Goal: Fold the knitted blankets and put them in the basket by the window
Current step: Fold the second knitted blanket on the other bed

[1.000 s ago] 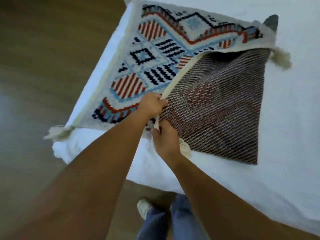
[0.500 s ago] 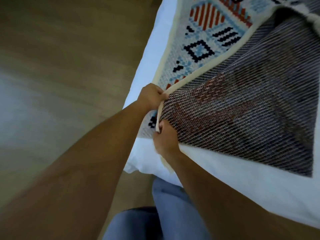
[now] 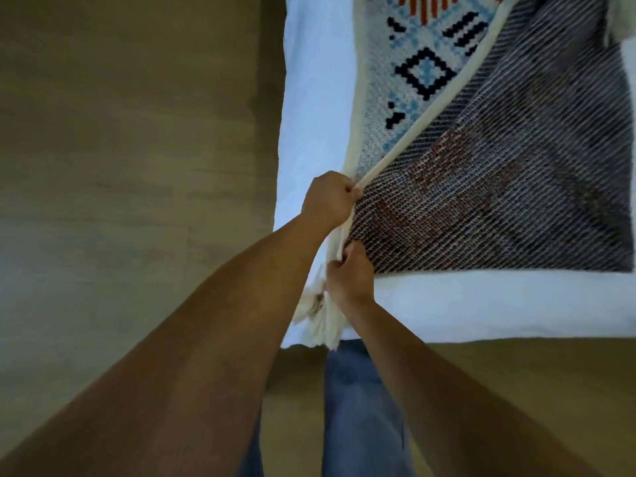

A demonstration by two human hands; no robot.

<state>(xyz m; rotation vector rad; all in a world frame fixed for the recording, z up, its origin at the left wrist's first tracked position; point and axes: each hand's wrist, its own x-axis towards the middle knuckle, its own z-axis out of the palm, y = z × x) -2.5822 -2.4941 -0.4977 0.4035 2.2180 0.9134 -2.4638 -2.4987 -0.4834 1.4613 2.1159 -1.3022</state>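
Observation:
A knitted blanket (image 3: 499, 173) lies on the white bed, folded over so its dark striped underside faces up; the patterned blue, black and red face (image 3: 423, 67) shows beyond the cream edge. My left hand (image 3: 328, 197) grips that cream edge near the corner. Just below it, my right hand (image 3: 351, 275) pinches the same corner. Cream tassels (image 3: 320, 321) hang down from the corner over the bed's edge. No basket is in view.
The white bed (image 3: 316, 98) fills the upper right, its corner near my legs. Wooden floor (image 3: 120, 149) runs along the left and below. My blue trouser legs (image 3: 361, 407) stand at the bed's near edge.
Both hands have drawn the blanket corner toward the bed's near corner, so the tassels now hang over the edge. The view has shifted left and closer to the blanket.

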